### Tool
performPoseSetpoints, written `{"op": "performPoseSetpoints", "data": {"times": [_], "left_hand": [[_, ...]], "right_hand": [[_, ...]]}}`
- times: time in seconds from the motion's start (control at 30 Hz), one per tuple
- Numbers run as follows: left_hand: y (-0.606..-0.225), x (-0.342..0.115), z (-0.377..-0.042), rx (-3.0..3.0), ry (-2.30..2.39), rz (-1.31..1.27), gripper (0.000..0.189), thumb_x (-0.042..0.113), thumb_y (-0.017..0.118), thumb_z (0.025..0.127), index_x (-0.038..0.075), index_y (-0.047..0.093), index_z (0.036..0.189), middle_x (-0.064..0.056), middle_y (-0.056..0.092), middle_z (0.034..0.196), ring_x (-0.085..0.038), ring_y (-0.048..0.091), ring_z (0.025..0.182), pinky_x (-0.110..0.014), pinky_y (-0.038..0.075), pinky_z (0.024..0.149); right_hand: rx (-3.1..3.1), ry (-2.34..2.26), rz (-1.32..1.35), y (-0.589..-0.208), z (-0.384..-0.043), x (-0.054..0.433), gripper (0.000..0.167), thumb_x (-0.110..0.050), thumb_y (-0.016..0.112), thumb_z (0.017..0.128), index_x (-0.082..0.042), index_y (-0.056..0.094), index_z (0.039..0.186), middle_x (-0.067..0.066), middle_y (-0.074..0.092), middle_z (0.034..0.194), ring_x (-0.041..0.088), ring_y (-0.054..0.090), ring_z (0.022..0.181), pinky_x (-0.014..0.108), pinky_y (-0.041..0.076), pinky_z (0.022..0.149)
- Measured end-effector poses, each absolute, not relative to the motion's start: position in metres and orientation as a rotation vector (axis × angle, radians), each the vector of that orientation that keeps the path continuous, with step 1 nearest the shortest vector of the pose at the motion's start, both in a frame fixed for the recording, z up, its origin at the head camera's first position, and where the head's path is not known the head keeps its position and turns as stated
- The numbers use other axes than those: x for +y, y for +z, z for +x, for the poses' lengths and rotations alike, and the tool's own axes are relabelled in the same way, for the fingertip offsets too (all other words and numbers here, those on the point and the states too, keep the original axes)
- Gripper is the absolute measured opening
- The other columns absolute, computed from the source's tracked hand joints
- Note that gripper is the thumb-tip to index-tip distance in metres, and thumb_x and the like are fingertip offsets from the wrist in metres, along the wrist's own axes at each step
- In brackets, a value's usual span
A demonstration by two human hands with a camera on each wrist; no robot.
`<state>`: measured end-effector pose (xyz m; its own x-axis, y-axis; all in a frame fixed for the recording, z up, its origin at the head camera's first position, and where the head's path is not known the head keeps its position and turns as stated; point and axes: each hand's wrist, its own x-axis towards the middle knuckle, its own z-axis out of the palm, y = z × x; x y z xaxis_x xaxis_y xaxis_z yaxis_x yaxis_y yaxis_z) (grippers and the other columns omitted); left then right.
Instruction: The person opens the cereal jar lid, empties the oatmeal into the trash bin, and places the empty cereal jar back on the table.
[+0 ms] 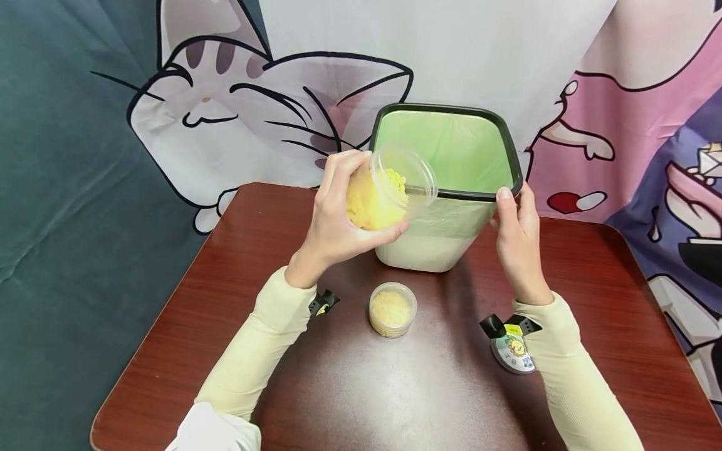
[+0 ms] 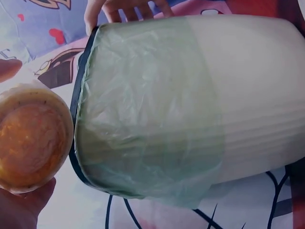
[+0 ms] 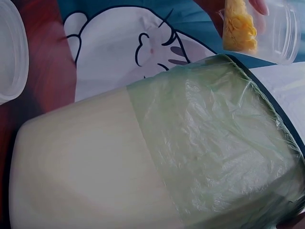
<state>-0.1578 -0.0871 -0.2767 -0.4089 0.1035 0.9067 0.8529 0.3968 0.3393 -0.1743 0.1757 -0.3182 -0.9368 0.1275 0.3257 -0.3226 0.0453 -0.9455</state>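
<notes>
My left hand [image 1: 331, 219] grips a clear plastic jar [image 1: 414, 172] of yellow, crumbly-looking stuff [image 1: 369, 203]. The jar is tilted, its open mouth facing right at the near rim of a trash bin. Its round base [image 2: 33, 143] shows in the left wrist view, while in the right wrist view the yellow contents [image 3: 240, 31] lie toward the base. The pale trash bin [image 1: 423, 250] has a black rim and a green plastic liner [image 1: 445, 147] folded over it. At the bin's near right corner my right hand [image 1: 520, 244] holds the rim, thumb on top.
A second clear tub [image 1: 393, 310] with pale yellow contents stands on the brown table [image 1: 395, 401] in front of the bin. A round printed lid [image 1: 514, 356] lies partly under the right wrist. Behind the table hangs a cartoon cat cloth [image 1: 225, 138].
</notes>
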Motion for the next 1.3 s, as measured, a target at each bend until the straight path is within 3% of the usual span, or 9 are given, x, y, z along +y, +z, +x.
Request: {"op": "performPoseSetpoints", "data": {"times": [0.67,1.0,1.3], "left_hand": [[-0.249,-0.094,-0.174,-1.856,-1.026,-0.855,0.083,0.029,0.085,0.054,-0.002,0.049,0.122,-0.016,0.049,0.117,-0.023,0.046,0.11,-0.031,0.038,0.094],[-0.239,-0.094,-0.18,-1.885,-0.966,-0.824,0.08,0.033,0.081,0.06,0.0,0.049,0.125,-0.013,0.048,0.122,-0.015,0.043,0.116,-0.029,0.037,0.096],[-0.229,-0.092,-0.184,-1.944,-0.928,-0.831,0.078,0.027,0.079,0.063,0.002,0.047,0.129,-0.012,0.045,0.127,-0.015,0.039,0.12,-0.027,0.033,0.099]], "right_hand": [[-1.977,1.972,0.252,-0.32,-0.177,0.176,0.04,-0.027,0.046,0.095,-0.012,0.04,0.132,0.004,0.043,0.107,0.017,0.044,0.094,0.027,0.04,0.075],[-1.992,1.947,0.243,-0.321,-0.177,0.177,0.039,-0.028,0.046,0.095,-0.013,0.041,0.131,0.003,0.044,0.106,0.016,0.044,0.092,0.028,0.039,0.074],[-2.01,1.926,0.235,-0.321,-0.178,0.178,0.039,-0.028,0.046,0.095,-0.013,0.041,0.131,0.003,0.044,0.105,0.016,0.044,0.093,0.028,0.039,0.075]]}}
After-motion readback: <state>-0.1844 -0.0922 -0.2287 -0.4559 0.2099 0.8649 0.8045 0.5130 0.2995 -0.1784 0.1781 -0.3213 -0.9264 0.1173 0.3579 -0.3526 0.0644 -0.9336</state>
